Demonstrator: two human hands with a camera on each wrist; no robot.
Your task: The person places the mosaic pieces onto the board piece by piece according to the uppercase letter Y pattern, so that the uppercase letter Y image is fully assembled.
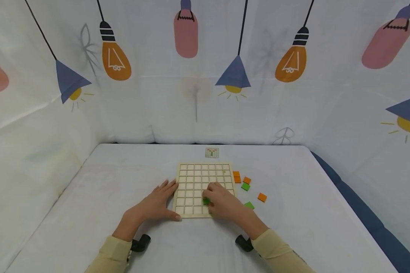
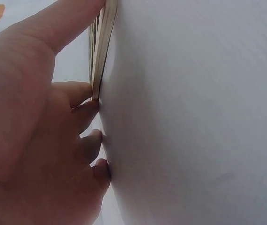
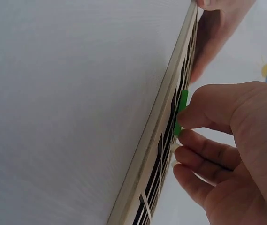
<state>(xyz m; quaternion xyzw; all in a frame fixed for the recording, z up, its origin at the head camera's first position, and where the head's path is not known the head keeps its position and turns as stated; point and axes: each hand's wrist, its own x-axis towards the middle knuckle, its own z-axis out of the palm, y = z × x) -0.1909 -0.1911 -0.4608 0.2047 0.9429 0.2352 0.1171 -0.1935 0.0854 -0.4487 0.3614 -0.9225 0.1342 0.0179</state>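
A pale wooden grid board lies flat on the white table. My left hand steadies it at the left, fingers extended against the side and the thumb at the near left corner; the left wrist view shows the fingertips by the board's edge. Over the lower right of the board, my right hand pinches a green square tile between thumb and fingers. In the right wrist view that green tile stands tilted on edge at the grid. The right hand hides part of the squares.
Right of the board are loose orange tiles and green tiles, one green tile partly behind the right wrist. Beyond the board lies a small patterned card. A printed white curtain hangs behind the table.
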